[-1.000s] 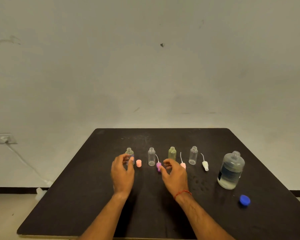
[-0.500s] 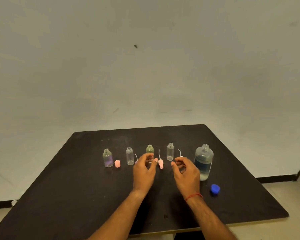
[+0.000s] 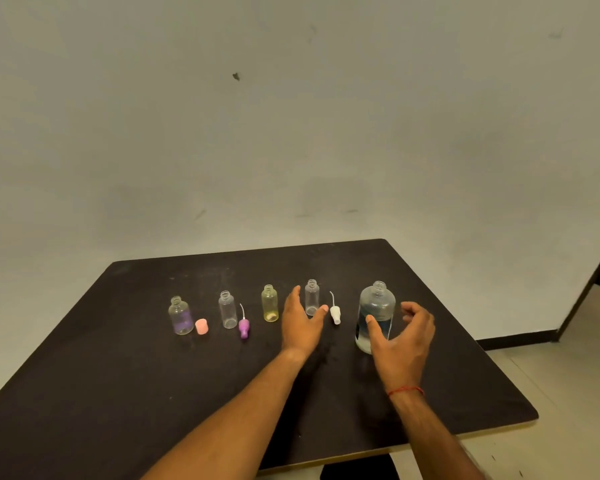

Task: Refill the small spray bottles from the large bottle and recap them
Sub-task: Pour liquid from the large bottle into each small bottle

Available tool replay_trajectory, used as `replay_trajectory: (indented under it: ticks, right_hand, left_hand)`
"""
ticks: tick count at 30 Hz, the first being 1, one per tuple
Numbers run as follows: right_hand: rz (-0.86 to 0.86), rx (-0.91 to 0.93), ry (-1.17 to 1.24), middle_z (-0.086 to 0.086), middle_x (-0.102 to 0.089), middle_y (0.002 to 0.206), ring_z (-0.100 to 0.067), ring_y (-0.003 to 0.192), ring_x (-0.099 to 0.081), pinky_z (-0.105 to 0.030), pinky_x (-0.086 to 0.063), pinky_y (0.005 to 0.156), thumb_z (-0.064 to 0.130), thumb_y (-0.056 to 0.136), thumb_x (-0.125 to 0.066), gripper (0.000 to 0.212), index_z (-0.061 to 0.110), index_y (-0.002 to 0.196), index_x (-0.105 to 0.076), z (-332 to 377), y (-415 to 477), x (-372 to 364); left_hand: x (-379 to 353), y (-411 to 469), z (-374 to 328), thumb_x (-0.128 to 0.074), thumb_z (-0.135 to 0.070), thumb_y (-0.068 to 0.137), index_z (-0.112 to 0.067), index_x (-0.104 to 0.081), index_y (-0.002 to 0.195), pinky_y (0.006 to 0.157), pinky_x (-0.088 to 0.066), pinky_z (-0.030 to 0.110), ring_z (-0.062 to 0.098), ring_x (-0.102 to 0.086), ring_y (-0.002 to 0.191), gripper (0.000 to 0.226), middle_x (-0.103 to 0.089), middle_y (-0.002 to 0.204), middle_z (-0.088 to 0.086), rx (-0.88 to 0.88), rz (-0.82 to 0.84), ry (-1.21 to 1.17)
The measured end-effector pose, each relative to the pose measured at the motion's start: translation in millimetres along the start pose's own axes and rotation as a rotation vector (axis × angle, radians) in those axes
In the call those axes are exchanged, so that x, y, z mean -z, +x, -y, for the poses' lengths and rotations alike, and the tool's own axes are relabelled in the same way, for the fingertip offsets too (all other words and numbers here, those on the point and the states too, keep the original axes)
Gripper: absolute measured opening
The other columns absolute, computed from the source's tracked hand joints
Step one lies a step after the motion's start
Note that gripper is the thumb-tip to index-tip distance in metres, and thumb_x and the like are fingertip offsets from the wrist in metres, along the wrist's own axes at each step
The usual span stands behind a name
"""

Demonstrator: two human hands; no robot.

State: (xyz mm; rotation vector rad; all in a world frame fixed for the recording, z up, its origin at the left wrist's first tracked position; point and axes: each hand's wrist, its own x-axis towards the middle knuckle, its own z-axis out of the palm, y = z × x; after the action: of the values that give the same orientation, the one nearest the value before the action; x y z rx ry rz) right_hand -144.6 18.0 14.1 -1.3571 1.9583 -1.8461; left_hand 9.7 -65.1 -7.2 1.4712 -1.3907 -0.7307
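Your right hand (image 3: 400,337) is cupped but unclosed. Its fingers (image 3: 417,310) curve just right of the large bottle (image 3: 377,308) and its thumb crosses the bottle's front; whether the thumb touches cannot be told, and nothing is gripped. Your left hand (image 3: 300,323) is spread with straight fingers and holds nothing, its thumb in front of the base of the nearest clear small bottle (image 3: 311,293). The large bottle stands upright, uncapped and partly filled with clear liquid, at the right end of the row. Leftward come a white spray head (image 3: 335,311), a yellow small bottle (image 3: 269,303), a purple spray head (image 3: 244,328), a second clear small bottle (image 3: 227,309), a pink cap (image 3: 201,326) and a purple-tinted small bottle (image 3: 180,315); all four small bottles are open-necked. A red thread (image 3: 406,390) circles your right wrist. Everything rests on a matte black table (image 3: 118,393) near a scuffed pale wall (image 3: 291,133); pale floor (image 3: 575,341) and a dark baseboard (image 3: 516,336) show at right.
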Motion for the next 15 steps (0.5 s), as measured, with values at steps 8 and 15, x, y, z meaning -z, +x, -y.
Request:
replay_trajectory:
  ticks: [8, 15]
  right_hand:
    - [0.274, -0.045, -0.026, 0.001, -0.054, 0.129, -0.019, 0.117, -0.054, -0.025, -0.045, 0.094, 0.031, 0.067, -0.088, 0.078, 0.023, 0.13, -0.044, -19, 14, -5]
    - [0.332, -0.013, -0.058, 0.001, -0.058, 0.131, -0.021, 0.117, -0.058, -0.035, -0.048, 0.1, 0.034, 0.069, -0.086, 0.077, 0.025, 0.133, -0.044, -19, 21, -7]
  left_hand:
    - [-14, 28, 1, -0.077, -0.025, 0.085, -0.014, -0.059, 0.128, 0.1, -0.049, 0.035, 0.025, -0.061, 0.118, 0.048, -0.064, 0.125, 0.005, 0.052, 0.011, 0.089]
    - [-16, 38, -1, -0.074, -0.025, 0.089, -0.017, -0.067, 0.107, 0.086, -0.052, 0.031, 0.014, -0.063, 0.095, 0.021, -0.069, 0.105, -0.002, 0.038, 0.008, 0.105]
